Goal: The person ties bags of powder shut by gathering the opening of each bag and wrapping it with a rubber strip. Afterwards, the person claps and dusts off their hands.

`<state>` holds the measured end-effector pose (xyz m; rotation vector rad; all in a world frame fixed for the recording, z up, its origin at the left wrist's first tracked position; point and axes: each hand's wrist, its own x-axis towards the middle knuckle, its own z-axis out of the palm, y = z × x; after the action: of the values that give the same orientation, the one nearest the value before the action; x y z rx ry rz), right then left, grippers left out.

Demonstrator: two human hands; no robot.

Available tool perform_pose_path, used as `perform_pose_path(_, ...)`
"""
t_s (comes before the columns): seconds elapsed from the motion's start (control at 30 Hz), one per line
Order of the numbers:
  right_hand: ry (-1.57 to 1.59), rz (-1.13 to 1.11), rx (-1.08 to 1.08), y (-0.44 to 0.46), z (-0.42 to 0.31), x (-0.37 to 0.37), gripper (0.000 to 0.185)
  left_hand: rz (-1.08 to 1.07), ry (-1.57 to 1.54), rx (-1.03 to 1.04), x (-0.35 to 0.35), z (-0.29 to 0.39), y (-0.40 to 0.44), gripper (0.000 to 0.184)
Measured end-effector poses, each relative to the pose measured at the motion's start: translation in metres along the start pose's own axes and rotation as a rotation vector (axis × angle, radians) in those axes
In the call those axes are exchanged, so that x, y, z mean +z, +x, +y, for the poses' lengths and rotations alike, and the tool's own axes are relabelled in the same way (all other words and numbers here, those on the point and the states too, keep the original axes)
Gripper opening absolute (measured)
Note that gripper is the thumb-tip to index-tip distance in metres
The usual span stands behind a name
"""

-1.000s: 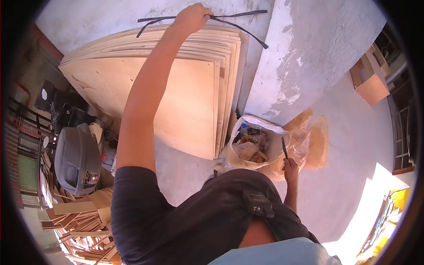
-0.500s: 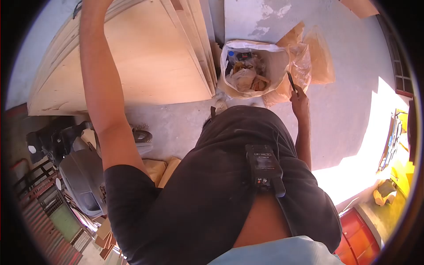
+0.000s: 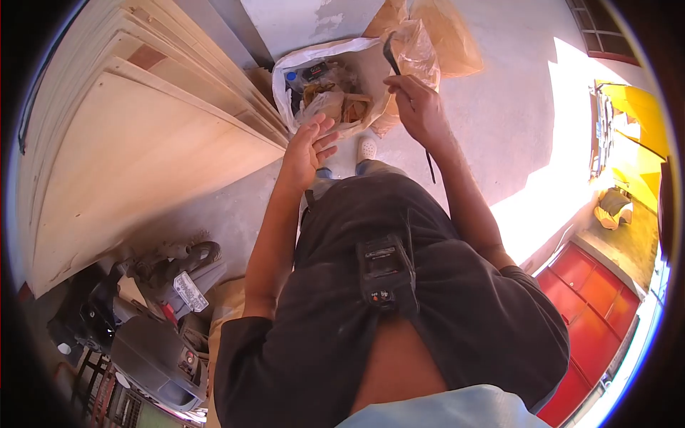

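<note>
My right hand is closed around a thin black strap. One end curves up past my fingers, while a dark strip hangs below the wrist. My left hand is open with its fingers spread and nothing in it. It is near the front left rim of a large white bag. Inside the bag lie crumpled plastic and paper, a bottle with a blue cap and a small black box. Brownish translucent plastic bags stand behind my right hand.
Large plywood sheets lean in a stack on the left. Below them stands a grey and black motorbike. A light clog shows on the floor by the bag. Red panels and yellow material are at the right.
My left hand has come down from the plywood's upper edge to beside the white bag. My right hand has risen, still holding the black strap. The view has turned and shifted.
</note>
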<state>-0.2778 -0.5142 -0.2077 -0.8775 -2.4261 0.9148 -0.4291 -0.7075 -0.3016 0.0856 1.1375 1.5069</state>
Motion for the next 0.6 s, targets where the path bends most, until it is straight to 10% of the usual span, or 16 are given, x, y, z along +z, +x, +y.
perform_pose_path(0.13, -0.090, -0.284, -0.219, -0.015, -0.001, 0.042, 0.021, -0.069, -0.408, -0.223, 0.051, -0.004, 0.019, 0.071)
perform_pose_path(0.27, -0.132, -0.101, -0.304, -0.019, 0.028, 0.031, 0.022, -0.236, -0.666, -0.085, 0.093, -0.009, 0.042, 0.072)
perform_pose_path(0.4, 0.065, -0.060, -0.014, 0.003, 0.095, -0.023, 0.030, -0.163, -0.671, 0.012, 0.156, -0.009, 0.045, 0.075)
perform_pose_path(0.6, -0.038, -0.140, 0.344, 0.012, 0.330, -0.069, 0.032, 0.284, 0.504, 0.107, 0.201, -0.088, 0.113, 0.061)
